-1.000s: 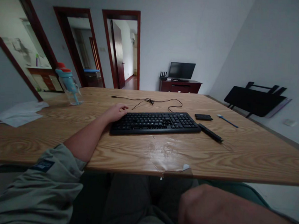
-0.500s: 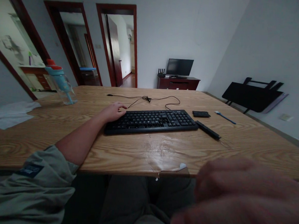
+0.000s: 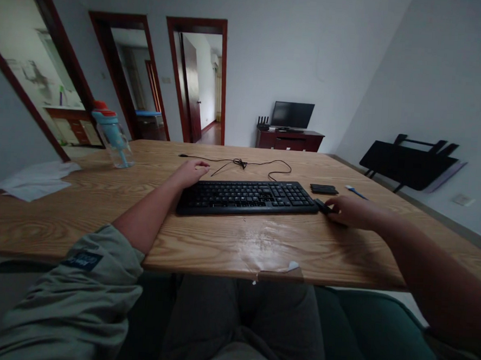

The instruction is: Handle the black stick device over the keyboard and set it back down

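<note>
A black keyboard [image 3: 247, 198] lies flat on the wooden table, a few of its keys edged by pale outlines. My left hand [image 3: 192, 171] rests at its far left corner, fingers loosely bent and slightly apart, holding nothing. Just beyond the keyboard's right end, my right hand [image 3: 346, 211] has its fingers closed around a narrow black stick [image 3: 322, 205]; the stick's near part is hidden under the hand. A small black flat block [image 3: 323, 189] lies beyond that hand. Farther right is a thin blue brush-like tool [image 3: 356, 192] with a white tip, partly hidden behind the hand.
The keyboard's black cable [image 3: 261, 163] runs behind it, bunched in the middle. At the left stand a clear bottle with a red and blue lid [image 3: 115, 137] and white paper [image 3: 40, 181]. The tabletop's front edge has a torn patch [image 3: 281, 274].
My right hand has gone from close before the camera forward to the table and closed on the black stick. My left hand has drawn slightly off the keyboard's corner. The view has shifted slightly.
</note>
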`<state>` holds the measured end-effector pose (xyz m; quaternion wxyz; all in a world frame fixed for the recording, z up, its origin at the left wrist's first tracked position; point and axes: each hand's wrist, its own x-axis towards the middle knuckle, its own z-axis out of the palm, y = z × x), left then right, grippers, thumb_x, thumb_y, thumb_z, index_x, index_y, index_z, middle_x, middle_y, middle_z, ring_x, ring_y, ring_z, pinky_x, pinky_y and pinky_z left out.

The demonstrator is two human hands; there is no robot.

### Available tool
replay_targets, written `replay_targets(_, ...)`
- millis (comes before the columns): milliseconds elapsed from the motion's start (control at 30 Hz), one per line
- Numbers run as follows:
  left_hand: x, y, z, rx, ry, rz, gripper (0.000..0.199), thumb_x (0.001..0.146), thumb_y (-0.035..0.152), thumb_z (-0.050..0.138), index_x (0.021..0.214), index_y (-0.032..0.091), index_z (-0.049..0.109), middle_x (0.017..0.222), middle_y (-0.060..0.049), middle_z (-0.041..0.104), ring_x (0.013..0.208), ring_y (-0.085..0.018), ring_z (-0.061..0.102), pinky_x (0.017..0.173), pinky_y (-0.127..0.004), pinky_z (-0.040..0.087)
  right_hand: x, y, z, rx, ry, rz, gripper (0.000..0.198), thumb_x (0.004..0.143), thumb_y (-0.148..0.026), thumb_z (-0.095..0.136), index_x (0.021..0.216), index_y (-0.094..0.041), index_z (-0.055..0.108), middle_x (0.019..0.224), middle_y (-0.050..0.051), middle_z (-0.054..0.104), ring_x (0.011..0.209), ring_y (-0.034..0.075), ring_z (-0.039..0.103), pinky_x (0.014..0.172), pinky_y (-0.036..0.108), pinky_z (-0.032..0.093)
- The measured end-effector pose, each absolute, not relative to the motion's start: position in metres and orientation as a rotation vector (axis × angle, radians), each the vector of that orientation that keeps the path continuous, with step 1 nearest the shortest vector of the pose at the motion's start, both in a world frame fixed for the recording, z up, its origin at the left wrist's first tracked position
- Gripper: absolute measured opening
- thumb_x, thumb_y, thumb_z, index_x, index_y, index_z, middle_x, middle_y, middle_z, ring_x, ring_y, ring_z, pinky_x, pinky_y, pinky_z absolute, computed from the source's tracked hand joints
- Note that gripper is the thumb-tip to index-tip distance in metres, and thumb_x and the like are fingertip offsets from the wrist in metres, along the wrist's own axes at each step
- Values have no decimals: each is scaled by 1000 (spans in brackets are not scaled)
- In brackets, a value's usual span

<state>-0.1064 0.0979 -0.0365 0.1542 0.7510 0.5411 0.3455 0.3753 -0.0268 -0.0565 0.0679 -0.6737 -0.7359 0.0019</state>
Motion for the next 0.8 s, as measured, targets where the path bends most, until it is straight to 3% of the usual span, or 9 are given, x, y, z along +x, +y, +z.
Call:
replay_targets(67,-110,97,-37,2140,1551,1030,42,80,44,60,107,14,72,102,-10,75,91,-24,68,85,-34,52,372,-22,-41,-2122,-2258,202,22,79,-23,62,92,-14,77,75,11,72,55,15,60,59,31,42)
replay_targets(167,-118,97,-40,2143,1566,1023,41,79,45,63,104,15,73,99,-9,75,88,-23,69,83,-33,53,366,-20,-11,-2102,-2095,340,29,79,-29,66,98,-10,76,81,15,72,59,17,62,58,33,45)
replay_targets(300,-118,95,-33,2154,1598,1039,37,82,43,60,105,17,72,98,-9,75,91,-23,68,84,-33,52,331,-21,28,-1620,-2018,457,48,76,-42,71,117,-17,70,90,12,71,67,20,64,58,33,51)
replay_targets(400,-106,89,-16,2215,1570,1020,36,83,41,59,106,16,72,100,-10,75,92,-24,68,86,-35,51,288,-15,42,-1317,-2031,442,46,74,-39,72,114,-16,67,87,10,69,71,20,62,60,31,52)
replay_targets(600,-92,85,-20,2318,1532,988,36,85,40,55,108,18,72,101,-9,75,91,-23,69,83,-33,52,233,9,7,-1126,-1937,453,25,71,-24,57,94,-16,62,87,4,63,78,18,57,68,29,48)
replay_targets(700,-103,94,-40,2390,1622,911,33,82,35,57,106,20,74,109,-9,74,96,-24,68,86,-32,52,235,13,-15,-1186,-1878,572,29,69,-27,55,95,-16,62,85,2,60,74,16,54,66,28,45)
replay_targets(800,-113,99,-49,2324,1675,851,36,84,38,56,108,18,73,102,-10,75,90,-24,69,82,-33,53,245,13,-24,-1191,-1800,679,32,70,-29,54,99,-17,62,80,1,58,68,15,51,58,26,41)
